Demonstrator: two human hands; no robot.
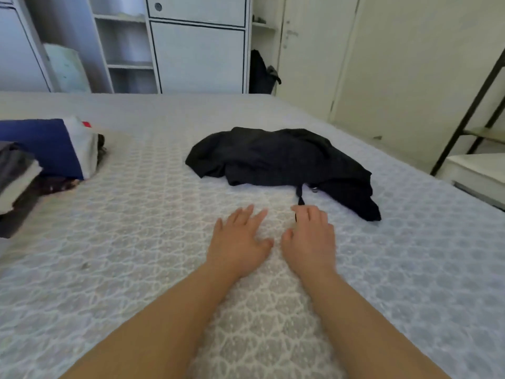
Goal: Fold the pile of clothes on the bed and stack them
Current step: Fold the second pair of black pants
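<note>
A crumpled black garment (281, 160) lies on the bed (136, 242), right of centre, with a thin black cord (299, 195) trailing toward me. My right hand (311, 236) lies flat on the cover, its fingertips at the end of that cord; whether it grips the cord is hidden. My left hand (240, 239) rests beside it, fingers spread, holding nothing. At the left edge stands a stack of folded clothes (52, 149), with blue and white pieces on top and darker folded items (13, 187) nearer me.
White cupboards and open shelves (169, 50) stand beyond the bed's far edge. A dark bag (262, 75) leans by a cream door. A black metal frame and a low white surface (478, 170) sit to the right of the bed.
</note>
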